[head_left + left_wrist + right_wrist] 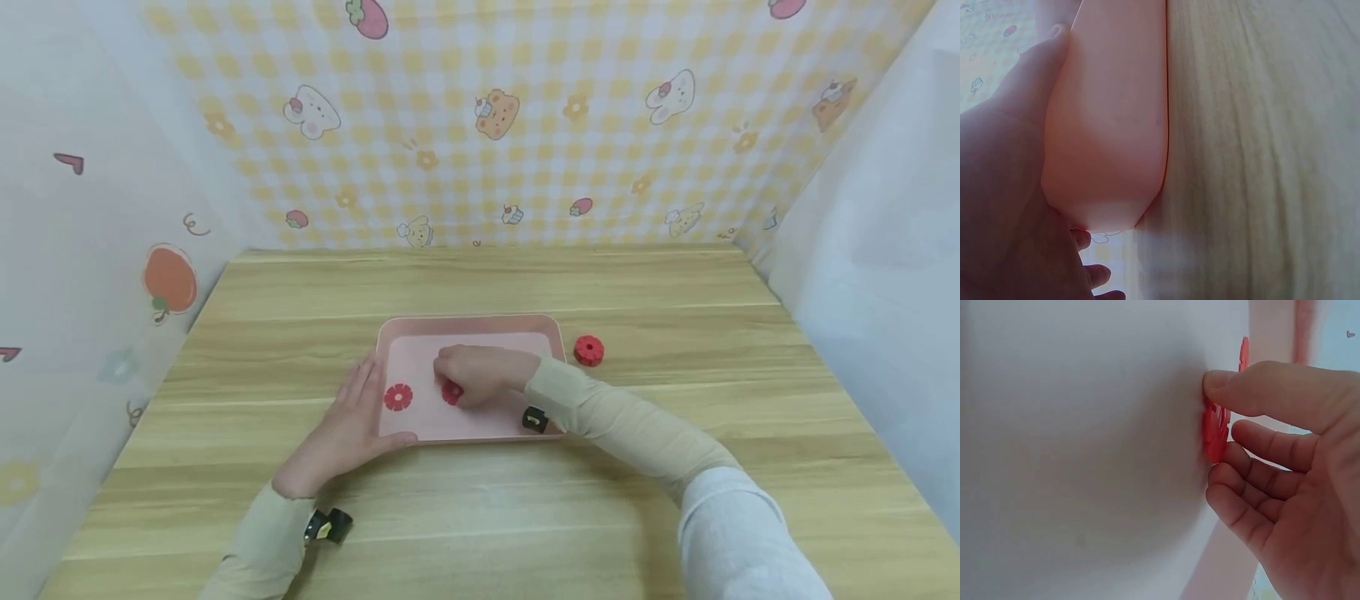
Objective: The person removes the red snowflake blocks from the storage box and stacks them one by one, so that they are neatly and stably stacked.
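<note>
A shallow pink tray (480, 429) lies on the wooden table. My left hand (352, 425) rests against its left end in the head view, fingers spread along the side and thumb on the front rim. The left wrist view shows that thumb lying along the edge of the tray wall (1110, 112). Inside the tray, my right hand (483, 375) pinches a red notched plastic disc (1216, 428) between thumb and fingers, close against the tray floor. Another red notched disc (398, 397) lies flat in the tray's left part.
Just right of the tray, a small stack of red notched discs (588, 351) sits on the table (675, 333). A yellow checked cloth (450, 183) hangs behind the table, with pale sheets at both sides.
</note>
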Demonstrator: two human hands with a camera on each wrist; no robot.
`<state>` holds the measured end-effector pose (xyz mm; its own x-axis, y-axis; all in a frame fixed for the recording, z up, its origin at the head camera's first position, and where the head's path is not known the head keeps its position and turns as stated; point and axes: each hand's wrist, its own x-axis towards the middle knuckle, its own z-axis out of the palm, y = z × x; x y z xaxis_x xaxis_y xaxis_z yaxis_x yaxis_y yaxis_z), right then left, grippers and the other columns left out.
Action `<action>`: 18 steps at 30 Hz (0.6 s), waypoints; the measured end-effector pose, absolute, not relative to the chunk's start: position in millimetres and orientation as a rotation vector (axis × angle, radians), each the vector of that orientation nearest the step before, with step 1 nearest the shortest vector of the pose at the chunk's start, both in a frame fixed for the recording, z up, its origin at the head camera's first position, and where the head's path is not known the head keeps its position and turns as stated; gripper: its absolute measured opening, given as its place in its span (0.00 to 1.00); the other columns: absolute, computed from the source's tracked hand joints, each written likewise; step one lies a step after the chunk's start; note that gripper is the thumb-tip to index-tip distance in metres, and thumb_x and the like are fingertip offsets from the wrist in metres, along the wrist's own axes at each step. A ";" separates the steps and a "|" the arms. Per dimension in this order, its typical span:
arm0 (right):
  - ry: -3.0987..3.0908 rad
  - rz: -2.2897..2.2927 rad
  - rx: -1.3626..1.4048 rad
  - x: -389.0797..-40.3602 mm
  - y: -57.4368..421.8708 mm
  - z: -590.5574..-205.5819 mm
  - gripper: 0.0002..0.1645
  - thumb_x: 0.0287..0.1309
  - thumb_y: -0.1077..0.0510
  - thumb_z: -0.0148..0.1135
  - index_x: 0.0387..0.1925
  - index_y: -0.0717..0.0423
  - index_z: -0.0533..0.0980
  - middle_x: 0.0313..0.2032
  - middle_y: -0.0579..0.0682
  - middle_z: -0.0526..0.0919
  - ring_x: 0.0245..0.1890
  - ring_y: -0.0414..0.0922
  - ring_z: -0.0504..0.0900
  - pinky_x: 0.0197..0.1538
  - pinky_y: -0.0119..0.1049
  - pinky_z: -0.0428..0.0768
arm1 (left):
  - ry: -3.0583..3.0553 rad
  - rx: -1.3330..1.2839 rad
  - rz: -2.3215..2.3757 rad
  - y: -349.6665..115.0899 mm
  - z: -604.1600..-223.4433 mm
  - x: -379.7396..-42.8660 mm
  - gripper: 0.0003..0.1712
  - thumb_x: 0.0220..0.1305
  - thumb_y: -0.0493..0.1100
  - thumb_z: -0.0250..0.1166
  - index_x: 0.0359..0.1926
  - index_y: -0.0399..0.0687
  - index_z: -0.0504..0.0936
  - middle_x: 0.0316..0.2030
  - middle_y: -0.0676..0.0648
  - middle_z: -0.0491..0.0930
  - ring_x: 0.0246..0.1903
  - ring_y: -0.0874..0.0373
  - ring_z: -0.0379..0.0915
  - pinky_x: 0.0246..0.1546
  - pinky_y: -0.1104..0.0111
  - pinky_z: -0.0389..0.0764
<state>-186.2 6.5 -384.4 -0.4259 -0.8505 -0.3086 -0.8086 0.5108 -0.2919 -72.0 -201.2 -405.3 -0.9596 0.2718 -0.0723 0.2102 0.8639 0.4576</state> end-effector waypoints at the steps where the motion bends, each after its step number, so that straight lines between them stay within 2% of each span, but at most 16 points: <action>1: 2.352 -0.123 -1.372 -186.8 8.8 -384.5 0.13 0.53 0.61 0.67 0.39 0.51 0.74 0.33 0.43 0.74 0.33 0.38 0.74 0.39 0.22 0.75 | 2.902 0.377 0.694 -201.0 -405.1 -71.9 0.69 0.49 0.67 0.69 0.73 0.32 0.40 0.74 0.32 0.39 0.72 0.35 0.35 0.69 0.41 0.48; 9: 2.418 -0.055 -1.403 -196.0 29.6 -376.1 0.11 0.54 0.56 0.64 0.40 0.47 0.74 0.34 0.41 0.73 0.34 0.39 0.72 0.41 0.27 0.73 | 2.901 0.374 0.713 -201.4 -406.0 -71.0 0.69 0.49 0.67 0.69 0.73 0.33 0.39 0.74 0.33 0.38 0.73 0.36 0.33 0.69 0.42 0.46; 18: 2.524 -0.205 -1.268 -210.4 60.9 -358.5 0.14 0.56 0.56 0.66 0.45 0.51 0.76 0.41 0.44 0.74 0.40 0.39 0.73 0.46 0.30 0.77 | 2.892 0.373 0.689 -201.2 -404.7 -72.3 0.70 0.48 0.68 0.68 0.73 0.32 0.39 0.74 0.32 0.38 0.72 0.35 0.33 0.69 0.41 0.46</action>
<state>-210.4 60.9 -358.5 -0.5607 -0.8014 -0.2083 -0.7572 0.5981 -0.2624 -72.3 -201.2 -404.7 -0.9586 0.2725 -0.0826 0.2059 0.8638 0.4598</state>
